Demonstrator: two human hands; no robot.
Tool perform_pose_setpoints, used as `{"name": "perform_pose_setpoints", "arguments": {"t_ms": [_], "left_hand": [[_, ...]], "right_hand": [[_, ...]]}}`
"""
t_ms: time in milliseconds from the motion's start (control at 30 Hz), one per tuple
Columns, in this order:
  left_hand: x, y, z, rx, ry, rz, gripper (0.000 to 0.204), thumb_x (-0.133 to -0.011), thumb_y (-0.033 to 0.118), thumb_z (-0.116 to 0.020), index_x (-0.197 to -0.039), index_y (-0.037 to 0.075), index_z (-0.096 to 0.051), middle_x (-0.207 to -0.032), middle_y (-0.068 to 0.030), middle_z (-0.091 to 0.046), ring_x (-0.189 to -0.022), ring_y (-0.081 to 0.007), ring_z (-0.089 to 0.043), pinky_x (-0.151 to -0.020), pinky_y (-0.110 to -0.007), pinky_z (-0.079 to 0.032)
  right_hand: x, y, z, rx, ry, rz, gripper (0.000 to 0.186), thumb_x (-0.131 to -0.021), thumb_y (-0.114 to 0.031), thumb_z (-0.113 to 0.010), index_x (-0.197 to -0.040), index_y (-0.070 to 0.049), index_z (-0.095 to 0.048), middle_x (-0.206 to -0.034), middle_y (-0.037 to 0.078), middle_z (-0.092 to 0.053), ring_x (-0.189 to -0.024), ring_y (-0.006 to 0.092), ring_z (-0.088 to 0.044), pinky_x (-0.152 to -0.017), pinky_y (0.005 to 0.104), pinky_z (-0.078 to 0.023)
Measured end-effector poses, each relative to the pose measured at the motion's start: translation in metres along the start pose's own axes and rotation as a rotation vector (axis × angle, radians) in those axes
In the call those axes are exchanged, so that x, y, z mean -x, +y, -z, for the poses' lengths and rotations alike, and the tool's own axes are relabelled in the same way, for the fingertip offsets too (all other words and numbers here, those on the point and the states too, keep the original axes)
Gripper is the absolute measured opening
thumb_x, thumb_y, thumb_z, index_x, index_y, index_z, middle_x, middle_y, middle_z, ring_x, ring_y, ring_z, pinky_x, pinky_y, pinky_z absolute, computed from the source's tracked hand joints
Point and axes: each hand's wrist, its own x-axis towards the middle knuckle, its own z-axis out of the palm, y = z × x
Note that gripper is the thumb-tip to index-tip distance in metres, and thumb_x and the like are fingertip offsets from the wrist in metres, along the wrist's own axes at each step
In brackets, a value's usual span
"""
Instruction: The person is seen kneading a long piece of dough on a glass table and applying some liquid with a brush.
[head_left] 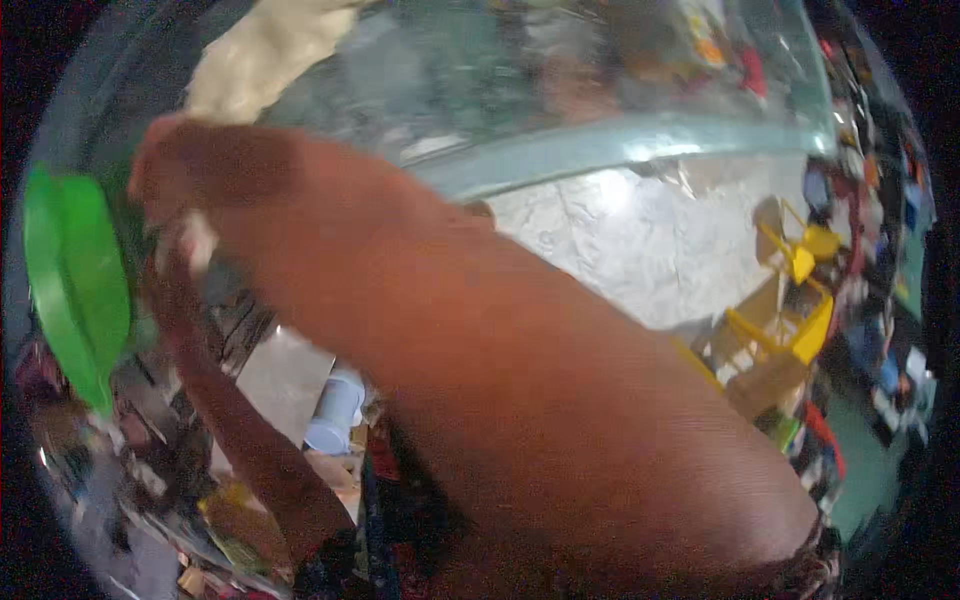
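Observation:
My right forearm crosses the view from the lower right, and my right hand point(215, 175) is at the upper left, smeared by motion. Its fingers cannot be made out. Just above it, seeming to meet its edge, is a rumpled cream-coloured piece point(265, 60), perhaps cloth. My left arm comes up from below, with my left hand point(175, 275) partly hidden beneath the right one. A small whitish bit point(200, 242) shows between the hands; what it is stays unclear. To the left of both is a bright green, leaf-shaped thing point(80, 280), apart from my fingers.
A clear pane with a thick pale rim point(620, 145) spans the top. Beyond my right arm lies a white crinkled surface point(640, 245). Yellow plastic pieces point(800, 325) stand at the right. A pale blue cylinder point(335, 412) lies between my arms. Blurred clutter fills both sides.

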Motion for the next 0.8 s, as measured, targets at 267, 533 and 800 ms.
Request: {"name": "perform_pose_setpoints", "arguments": {"t_ms": [267,533,800], "left_hand": [[0.003,-0.03,0.005,-0.434,0.168,-0.79,0.03,-0.084,0.019,-0.07,-0.112,0.01,-0.067,-0.102,-0.0183,-0.062,-0.09,-0.0349,-0.062,-0.075,-0.043,-0.05],[0.058,-0.027,-0.01,-0.189,0.445,-0.579,0.053,-0.085,0.034,-0.069,-0.119,-0.001,-0.05,-0.108,-0.0238,-0.057,-0.099,-0.0408,-0.056,-0.087,-0.046,-0.044],[0.108,-0.015,0.02,-0.11,0.13,-0.471,0.089,-0.079,0.034,-0.071,-0.149,0.006,-0.022,-0.149,-0.0195,-0.031,-0.135,-0.0456,-0.026,-0.108,-0.059,-0.02]], "right_hand": [[-0.213,0.024,-0.169,1.213,-0.37,0.938,0.041,-0.093,-0.047,-0.046,-0.091,-0.016,-0.073,-0.089,0.011,-0.071,-0.083,0.0315,-0.069,-0.072,0.0438,-0.055],[-0.187,0.026,-0.187,1.211,-0.228,1.028,0.052,-0.094,-0.057,-0.04,-0.085,-0.013,-0.067,-0.073,0.014,-0.066,-0.077,0.034,-0.067,-0.071,0.0489,-0.05],[-0.12,0.032,-0.155,1.201,-0.27,0.997,0.04,-0.09,-0.045,-0.05,-0.115,-0.017,-0.063,-0.109,0.007,-0.061,-0.11,0.027,-0.05,-0.098,0.0502,-0.035]]}}
